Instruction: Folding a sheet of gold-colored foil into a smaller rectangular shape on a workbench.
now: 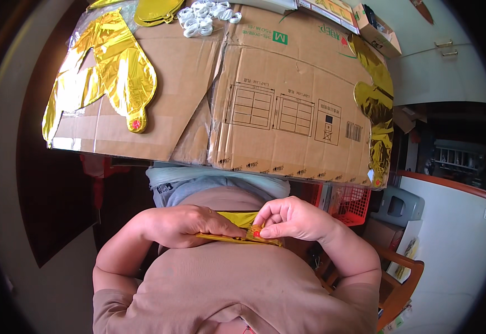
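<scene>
Close against my chest I hold a folded gold foil balloon [234,218] with a small red spot on it. My left hand [190,225] lies over its left part, the fingers pressed together on the foil. At the red spot, my right hand [294,220] pinches the foil between thumb and fingers. A flat gold foil balloon [126,61], also with a red spot at its tip, lies on the left of the cardboard [193,67] in front of me. Another gold foil balloon [381,106] hangs along the cardboard's right edge.
Bundles of white ribbon or cord [207,16] lie at the far edge beside a stack of gold foil pieces [156,11]. An open small box [378,30] stands far right. Below the table's right side are a red basket [354,206], a grey stool [400,206] and a wooden chair [413,273].
</scene>
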Demonstrator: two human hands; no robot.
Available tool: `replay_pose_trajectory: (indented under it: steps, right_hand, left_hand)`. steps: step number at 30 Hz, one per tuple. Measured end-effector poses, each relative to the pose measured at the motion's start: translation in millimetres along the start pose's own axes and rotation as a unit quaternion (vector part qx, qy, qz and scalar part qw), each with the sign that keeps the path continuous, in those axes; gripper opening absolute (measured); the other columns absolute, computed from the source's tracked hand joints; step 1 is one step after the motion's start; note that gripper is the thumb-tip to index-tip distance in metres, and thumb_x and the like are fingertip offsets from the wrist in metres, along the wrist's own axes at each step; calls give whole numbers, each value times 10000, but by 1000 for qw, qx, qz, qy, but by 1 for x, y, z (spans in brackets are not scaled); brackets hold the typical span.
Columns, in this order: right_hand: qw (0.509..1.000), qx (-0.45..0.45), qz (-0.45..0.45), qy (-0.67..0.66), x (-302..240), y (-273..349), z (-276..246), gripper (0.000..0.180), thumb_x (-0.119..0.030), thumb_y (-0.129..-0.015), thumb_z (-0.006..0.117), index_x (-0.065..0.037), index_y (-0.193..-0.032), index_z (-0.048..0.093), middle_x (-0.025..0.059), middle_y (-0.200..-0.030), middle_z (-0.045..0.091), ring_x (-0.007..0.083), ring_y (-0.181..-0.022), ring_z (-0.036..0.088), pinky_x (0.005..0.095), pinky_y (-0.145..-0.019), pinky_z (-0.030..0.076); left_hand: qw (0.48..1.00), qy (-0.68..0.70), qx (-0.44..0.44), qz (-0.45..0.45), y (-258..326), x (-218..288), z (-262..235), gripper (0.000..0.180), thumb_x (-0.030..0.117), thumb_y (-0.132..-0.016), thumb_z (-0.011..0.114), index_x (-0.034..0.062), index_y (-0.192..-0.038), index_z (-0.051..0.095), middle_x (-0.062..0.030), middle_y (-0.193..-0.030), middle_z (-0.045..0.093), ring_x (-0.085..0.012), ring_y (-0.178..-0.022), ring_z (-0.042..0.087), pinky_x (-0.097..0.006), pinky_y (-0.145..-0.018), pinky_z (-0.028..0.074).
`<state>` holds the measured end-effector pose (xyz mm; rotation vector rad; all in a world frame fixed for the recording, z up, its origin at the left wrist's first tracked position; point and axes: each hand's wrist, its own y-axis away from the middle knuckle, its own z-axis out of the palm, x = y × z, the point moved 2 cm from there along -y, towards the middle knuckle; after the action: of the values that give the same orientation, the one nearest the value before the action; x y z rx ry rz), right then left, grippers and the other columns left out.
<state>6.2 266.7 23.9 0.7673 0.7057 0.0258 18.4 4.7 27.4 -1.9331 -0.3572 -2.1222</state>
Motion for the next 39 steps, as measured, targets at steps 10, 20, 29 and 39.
replay_pose_trajectory:
  steps: [10,20,29,39]
  right_hand:
    - [999,1,-19,35,-1,-1,5,294,-129,-943,726,12,-1168,602,35,-943,655,58,-834,597,222,-723,484]
    - [829,159,-342,413,-21,24,13,152,-79,-827,784,-58,-955,704,71,-994,654,230,-900,634,334,-799,494]
    - [835,169,-304,427,-17,40,10,475,-267,-809,831,-36,-1189,666,117,-1157,689,273,-1098,653,374,-968,473]
    - [931,87,-196,295,-10,20,6,339,-265,-891,758,29,-1043,686,120,-1008,691,214,-930,662,320,-884,501]
  left_hand:
    - [1000,4,-14,-19,-3,5,-3,582,-82,-866,555,-24,-1443,505,-196,-1419,576,-372,-1326,532,-447,-1123,404]
    - [1000,23,4,12,2,-5,0,501,-66,-907,548,-27,-1406,541,-185,-1423,576,-364,-1331,529,-451,-1133,397]
    - [992,87,73,-58,8,-13,0,412,-24,-1002,508,-9,-1411,550,-170,-1400,601,-291,-1304,560,-378,-1098,416]
    - [987,128,81,-58,5,2,3,560,-6,-1032,468,34,-1571,318,-173,-1416,576,-226,-1284,565,-304,-1058,419]
